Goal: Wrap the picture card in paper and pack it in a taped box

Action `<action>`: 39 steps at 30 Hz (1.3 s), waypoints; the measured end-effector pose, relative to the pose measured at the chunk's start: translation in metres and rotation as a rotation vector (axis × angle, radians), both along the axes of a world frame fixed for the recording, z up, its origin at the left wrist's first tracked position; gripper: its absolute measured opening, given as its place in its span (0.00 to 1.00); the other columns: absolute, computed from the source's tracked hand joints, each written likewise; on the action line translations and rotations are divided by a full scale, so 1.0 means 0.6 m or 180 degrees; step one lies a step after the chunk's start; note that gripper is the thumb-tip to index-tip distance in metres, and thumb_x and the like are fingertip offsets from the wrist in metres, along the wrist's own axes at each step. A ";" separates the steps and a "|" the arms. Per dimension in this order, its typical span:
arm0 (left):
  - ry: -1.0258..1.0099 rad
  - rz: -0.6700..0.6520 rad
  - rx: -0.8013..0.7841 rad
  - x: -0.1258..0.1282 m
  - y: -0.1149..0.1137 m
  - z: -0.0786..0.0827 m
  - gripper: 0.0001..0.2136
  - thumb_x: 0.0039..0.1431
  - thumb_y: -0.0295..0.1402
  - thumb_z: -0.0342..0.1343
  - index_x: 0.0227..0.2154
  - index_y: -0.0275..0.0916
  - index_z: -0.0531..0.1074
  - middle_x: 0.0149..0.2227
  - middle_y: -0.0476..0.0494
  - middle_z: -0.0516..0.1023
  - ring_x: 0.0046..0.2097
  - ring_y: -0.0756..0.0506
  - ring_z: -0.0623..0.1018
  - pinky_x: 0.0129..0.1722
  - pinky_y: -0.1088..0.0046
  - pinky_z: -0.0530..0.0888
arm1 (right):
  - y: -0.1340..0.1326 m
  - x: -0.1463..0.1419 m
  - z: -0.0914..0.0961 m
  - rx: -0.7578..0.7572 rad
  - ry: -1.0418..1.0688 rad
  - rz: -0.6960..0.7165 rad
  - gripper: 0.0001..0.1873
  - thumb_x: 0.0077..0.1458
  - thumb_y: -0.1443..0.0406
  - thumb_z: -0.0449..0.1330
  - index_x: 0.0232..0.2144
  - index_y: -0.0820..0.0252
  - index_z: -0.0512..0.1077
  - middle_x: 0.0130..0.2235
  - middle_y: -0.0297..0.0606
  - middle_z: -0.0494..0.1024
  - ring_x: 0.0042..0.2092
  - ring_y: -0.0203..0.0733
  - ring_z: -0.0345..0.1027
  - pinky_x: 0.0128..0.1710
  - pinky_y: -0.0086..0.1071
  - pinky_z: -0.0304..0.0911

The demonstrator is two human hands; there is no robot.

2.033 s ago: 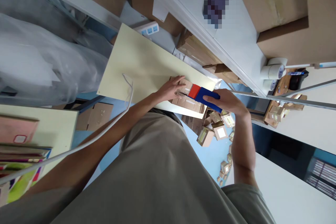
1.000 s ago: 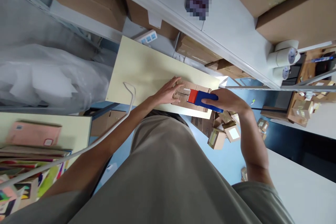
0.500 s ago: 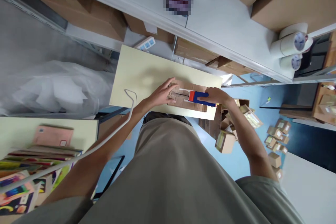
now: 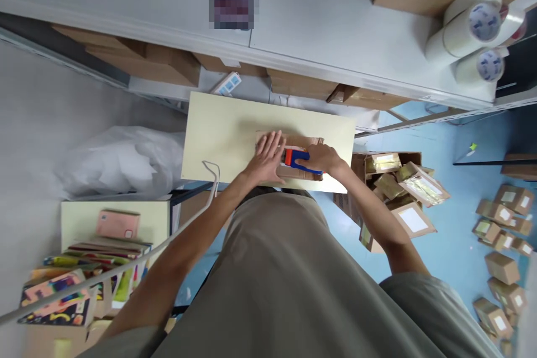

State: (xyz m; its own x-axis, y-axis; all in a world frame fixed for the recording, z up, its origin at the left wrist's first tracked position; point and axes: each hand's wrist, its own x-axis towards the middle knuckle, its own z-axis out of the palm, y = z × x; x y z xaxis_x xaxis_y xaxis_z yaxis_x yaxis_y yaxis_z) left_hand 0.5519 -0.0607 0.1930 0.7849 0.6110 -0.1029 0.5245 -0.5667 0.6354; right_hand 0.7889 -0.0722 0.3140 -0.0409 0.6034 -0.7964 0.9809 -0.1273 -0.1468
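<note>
A flat brown cardboard box point(image 4: 312, 142) lies on a pale yellow table point(image 4: 226, 128). My left hand point(image 4: 267, 159) rests flat on the box's left part, fingers stretched out. My right hand point(image 4: 321, 158) is wrapped round the blue handle of a red and blue tape dispenser point(image 4: 298, 159), which sits on the box between my two hands.
A white cable point(image 4: 212, 176) hangs over the table's near edge. An open carton of small packed parcels point(image 4: 396, 179) stands on the blue floor to the right, with more parcels point(image 4: 503, 218) scattered farther right. Tape rolls point(image 4: 474, 22) sit on the shelf above. Books point(image 4: 84, 279) are stacked at lower left.
The dispenser has travelled left along the box towards my left hand. The view has swung and pulled back, showing more floor and parcels on the right.
</note>
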 end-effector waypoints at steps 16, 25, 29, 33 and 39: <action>0.0307 -0.0169 0.0393 0.027 0.010 -0.012 0.65 0.48 0.56 0.73 0.80 0.32 0.43 0.78 0.18 0.50 0.79 0.18 0.49 0.77 0.32 0.42 | 0.007 0.084 0.026 0.0001 0.0669 0.0191 0.32 0.65 0.39 0.63 0.49 0.62 0.80 0.45 0.52 0.86 0.45 0.54 0.81 0.40 0.35 0.70; 0.0531 -0.0243 0.0422 0.032 0.008 -0.011 0.61 0.52 0.55 0.70 0.80 0.33 0.45 0.81 0.21 0.42 0.80 0.19 0.45 0.77 0.33 0.41 | -0.039 0.302 0.059 -0.0672 0.0427 -0.0327 0.34 0.64 0.36 0.62 0.34 0.62 0.81 0.30 0.46 0.84 0.30 0.47 0.78 0.32 0.34 0.65; 0.0634 -0.0299 0.0403 0.036 0.008 -0.008 0.59 0.53 0.56 0.70 0.80 0.39 0.47 0.82 0.28 0.36 0.80 0.20 0.41 0.76 0.34 0.40 | -0.042 0.300 0.031 -0.0661 0.0196 -0.0268 0.36 0.64 0.35 0.62 0.35 0.63 0.82 0.30 0.49 0.84 0.32 0.49 0.79 0.33 0.35 0.65; 0.0717 -0.0292 0.0447 0.037 0.007 -0.008 0.57 0.53 0.56 0.71 0.80 0.44 0.50 0.82 0.32 0.35 0.81 0.20 0.39 0.76 0.33 0.39 | -0.044 0.280 0.007 -0.0458 -0.0025 -0.0117 0.36 0.65 0.36 0.61 0.41 0.66 0.83 0.37 0.53 0.86 0.38 0.53 0.81 0.35 0.36 0.65; 0.0768 -0.0285 0.0421 0.037 0.009 -0.008 0.57 0.53 0.56 0.71 0.80 0.46 0.50 0.83 0.33 0.34 0.81 0.21 0.38 0.76 0.33 0.39 | -0.048 0.286 0.002 -0.0387 -0.0043 -0.0005 0.37 0.65 0.37 0.62 0.47 0.67 0.84 0.43 0.56 0.86 0.44 0.56 0.82 0.40 0.37 0.68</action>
State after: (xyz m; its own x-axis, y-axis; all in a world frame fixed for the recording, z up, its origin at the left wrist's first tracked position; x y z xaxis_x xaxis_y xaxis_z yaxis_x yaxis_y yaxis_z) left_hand 0.5740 -0.0554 0.1885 0.7988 0.5610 -0.2172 0.5957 -0.6872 0.4159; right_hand 0.9605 -0.1013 0.3154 -0.0287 0.5025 -0.8641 0.9825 -0.1449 -0.1170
